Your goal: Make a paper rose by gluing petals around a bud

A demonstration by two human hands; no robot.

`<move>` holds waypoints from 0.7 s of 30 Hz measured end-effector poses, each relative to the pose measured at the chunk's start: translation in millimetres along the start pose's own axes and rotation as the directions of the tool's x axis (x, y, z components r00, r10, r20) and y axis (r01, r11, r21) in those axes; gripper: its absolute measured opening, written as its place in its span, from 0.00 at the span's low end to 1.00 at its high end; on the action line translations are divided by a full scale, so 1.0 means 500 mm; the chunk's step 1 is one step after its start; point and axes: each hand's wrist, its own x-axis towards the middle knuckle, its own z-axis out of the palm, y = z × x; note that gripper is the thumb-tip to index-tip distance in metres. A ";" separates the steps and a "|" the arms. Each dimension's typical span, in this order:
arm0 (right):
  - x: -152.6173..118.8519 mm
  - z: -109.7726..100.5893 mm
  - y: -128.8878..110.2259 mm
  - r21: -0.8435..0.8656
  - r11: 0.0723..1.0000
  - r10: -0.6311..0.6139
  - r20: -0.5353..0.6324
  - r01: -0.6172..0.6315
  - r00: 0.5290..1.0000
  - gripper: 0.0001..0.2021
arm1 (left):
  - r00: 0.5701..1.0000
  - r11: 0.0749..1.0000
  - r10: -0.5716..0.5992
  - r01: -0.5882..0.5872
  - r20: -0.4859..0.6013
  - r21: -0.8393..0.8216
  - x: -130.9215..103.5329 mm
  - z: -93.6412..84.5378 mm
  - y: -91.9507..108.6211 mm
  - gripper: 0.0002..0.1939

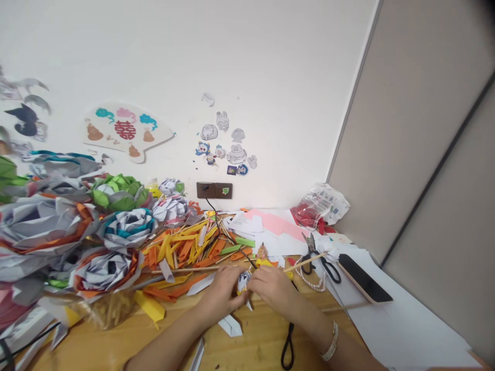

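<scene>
Between my two hands is a small paper flower (244,281) of folded white strips with yellow at its lower edge. My left hand (226,289) is closed around its left side, thumb underneath. From the right, the bent fingers of my right hand (274,288) press against the same flower; their tips are partly hidden. Folded white paper strips (231,325) lie on the wooden table (253,350) just below. Behind my hands are a yellow paper piece (264,262) and a thin wooden stick (305,262) that slants up to the right.
Large folded paper flowers (116,275) crowd the left side. Orange and yellow strips (181,246) are heaped behind my left hand. At right lie scissors (331,271), a bead string (315,286), a phone (365,279) and white sheets (402,330). A black cord loop (287,348) hangs near the front.
</scene>
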 end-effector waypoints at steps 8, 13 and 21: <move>0.001 -0.002 0.002 -0.046 0.998 -0.033 -0.051 0.031 0.998 0.06 | 0.999 1.000 -0.013 0.012 -0.030 -0.024 -0.001 0.001 -0.002 0.18; -0.003 0.004 0.002 -0.095 0.995 -0.043 -0.099 0.034 0.994 0.05 | 0.999 0.997 -0.017 0.013 -0.049 -0.078 -0.002 0.003 -0.005 0.20; -0.010 0.010 0.001 -0.134 0.991 -0.002 -0.037 -0.003 0.999 0.04 | 0.997 0.986 -0.082 0.080 -0.009 -0.149 -0.002 0.009 -0.018 0.24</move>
